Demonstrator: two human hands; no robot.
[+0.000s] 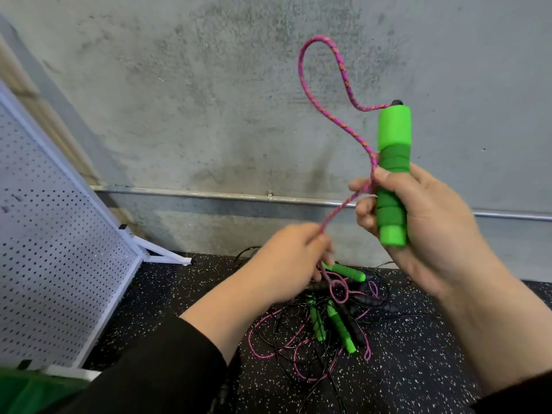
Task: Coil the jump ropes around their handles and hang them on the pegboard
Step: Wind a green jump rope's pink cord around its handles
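My right hand grips a bright green foam handle held upright. A pink braided rope leaves the handle's top, arcs up in a loop and comes down past my right thumb. My left hand pinches that rope lower down, to the left of the handle. Below my hands a tangled pile of pink and black ropes with green and black handles lies on the floor. The white pegboard leans at the left.
A grey concrete wall stands straight ahead with a metal conduit along its base. The floor is black speckled rubber. The pegboard's white foot juts onto the floor near the pile. Something green shows at the bottom left.
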